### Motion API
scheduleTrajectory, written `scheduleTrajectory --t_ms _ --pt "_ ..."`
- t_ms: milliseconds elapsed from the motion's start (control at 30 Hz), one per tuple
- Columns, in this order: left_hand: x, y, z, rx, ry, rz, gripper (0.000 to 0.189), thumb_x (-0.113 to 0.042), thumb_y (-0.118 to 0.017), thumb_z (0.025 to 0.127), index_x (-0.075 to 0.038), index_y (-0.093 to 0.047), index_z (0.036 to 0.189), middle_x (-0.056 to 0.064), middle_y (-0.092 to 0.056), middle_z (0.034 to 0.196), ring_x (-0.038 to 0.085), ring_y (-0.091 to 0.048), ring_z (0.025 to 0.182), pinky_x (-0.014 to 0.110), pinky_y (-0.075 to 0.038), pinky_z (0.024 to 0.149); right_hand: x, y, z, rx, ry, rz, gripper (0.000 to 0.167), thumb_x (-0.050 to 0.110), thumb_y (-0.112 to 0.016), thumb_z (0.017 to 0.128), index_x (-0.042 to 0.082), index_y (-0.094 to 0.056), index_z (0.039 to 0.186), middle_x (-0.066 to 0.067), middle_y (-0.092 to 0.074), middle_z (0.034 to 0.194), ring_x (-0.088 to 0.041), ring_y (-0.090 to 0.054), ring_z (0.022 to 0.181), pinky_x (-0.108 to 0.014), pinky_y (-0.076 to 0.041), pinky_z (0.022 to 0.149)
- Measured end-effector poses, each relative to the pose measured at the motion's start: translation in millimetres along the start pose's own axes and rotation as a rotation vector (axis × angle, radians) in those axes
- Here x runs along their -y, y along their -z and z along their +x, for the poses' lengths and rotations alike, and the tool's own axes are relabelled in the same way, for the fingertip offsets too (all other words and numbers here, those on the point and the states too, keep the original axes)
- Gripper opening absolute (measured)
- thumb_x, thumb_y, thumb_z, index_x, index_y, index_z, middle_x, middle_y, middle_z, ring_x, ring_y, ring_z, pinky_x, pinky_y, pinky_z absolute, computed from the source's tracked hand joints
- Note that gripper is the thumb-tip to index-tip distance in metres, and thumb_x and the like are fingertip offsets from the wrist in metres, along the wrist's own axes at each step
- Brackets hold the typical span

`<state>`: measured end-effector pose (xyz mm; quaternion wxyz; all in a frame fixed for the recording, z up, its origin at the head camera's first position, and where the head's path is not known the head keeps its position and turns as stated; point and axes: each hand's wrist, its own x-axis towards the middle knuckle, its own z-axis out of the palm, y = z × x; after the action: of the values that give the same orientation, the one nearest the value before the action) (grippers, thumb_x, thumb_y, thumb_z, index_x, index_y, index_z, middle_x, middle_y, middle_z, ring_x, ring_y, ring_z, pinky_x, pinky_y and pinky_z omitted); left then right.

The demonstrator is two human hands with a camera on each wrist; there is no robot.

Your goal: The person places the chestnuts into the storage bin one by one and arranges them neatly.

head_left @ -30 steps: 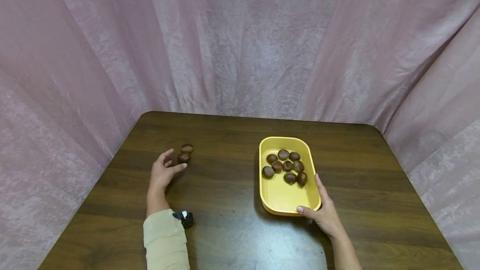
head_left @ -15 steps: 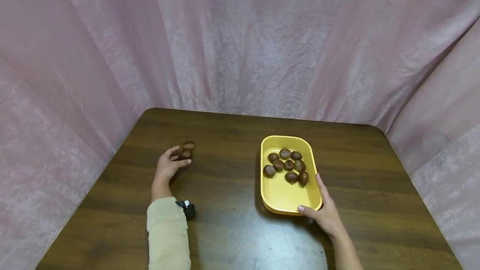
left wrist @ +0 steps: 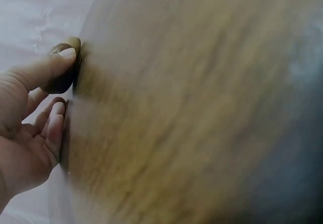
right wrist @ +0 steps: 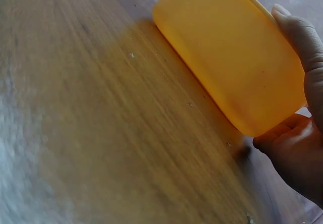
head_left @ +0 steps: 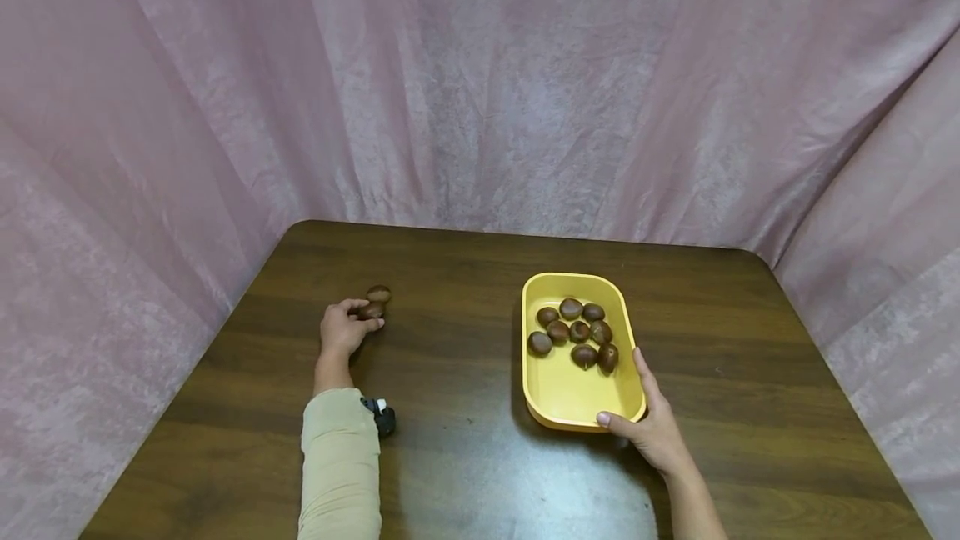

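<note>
At the left of the table, my left hand (head_left: pixel 343 330) pinches a brown chestnut (head_left: pixel 371 311) between thumb and fingers. Right behind it lies a second chestnut (head_left: pixel 379 293). The left wrist view shows the thumb pressed against the held chestnut (left wrist: pixel 61 77), low over the wood. My right hand (head_left: pixel 652 426) grips the near right corner of a yellow rectangular tub (head_left: pixel 577 419), thumb on the rim. From the right wrist view, the tub's side wall (right wrist: pixel 227 57) and the thumb at its edge show. Several chestnuts (head_left: pixel 585 355) lie inside, mostly toward the far half.
The dark wooden table (head_left: pixel 450 340) has rounded far corners. Pink velvety curtains (head_left: pixel 525 90) hang behind it and on both sides. A small black device (head_left: pixel 384 419) is strapped at the left wrist.
My left hand has moved slightly right and closed its thumb and fingers on the nearer chestnut. The right hand keeps its grip on the tub, which stays about where it was.
</note>
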<state>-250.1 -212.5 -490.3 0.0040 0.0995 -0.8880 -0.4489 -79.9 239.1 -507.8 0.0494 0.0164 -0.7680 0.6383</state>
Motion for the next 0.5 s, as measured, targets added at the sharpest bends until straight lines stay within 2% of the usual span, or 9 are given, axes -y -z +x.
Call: scheduleTrajectory --t_ms 200,500 --pt "-4.8 -2.3 -10.7 -0.021 0.041 -0.049 0.046 -0.017 -0.075 0.079 -0.002 -0.056 0.118 0.021 -0.051 0.121 0.037 -0.045 0.112 0.048 -0.036 0.093 -2.7 0.2 1.1 -0.007 0.0 -0.008 0.107 -0.003 -0.078 0.07 0.014 -0.01 0.151 -0.029 -0.023 0.144 -0.038 -0.046 0.111 -0.018 -0.043 0.083" --pt "-18.4 -8.1 -31.4 -0.027 0.022 -0.102 0.046 -0.014 -0.075 0.078 -0.002 -0.057 0.119 0.021 -0.055 0.117 0.034 -0.047 0.109 0.047 -0.036 0.093 -1.4 0.2 0.7 -0.016 -0.01 -0.01 0.107 -0.002 -0.079 0.07 0.013 -0.01 0.151 -0.028 -0.021 0.145 -0.039 -0.045 0.111 -0.018 -0.042 0.083"
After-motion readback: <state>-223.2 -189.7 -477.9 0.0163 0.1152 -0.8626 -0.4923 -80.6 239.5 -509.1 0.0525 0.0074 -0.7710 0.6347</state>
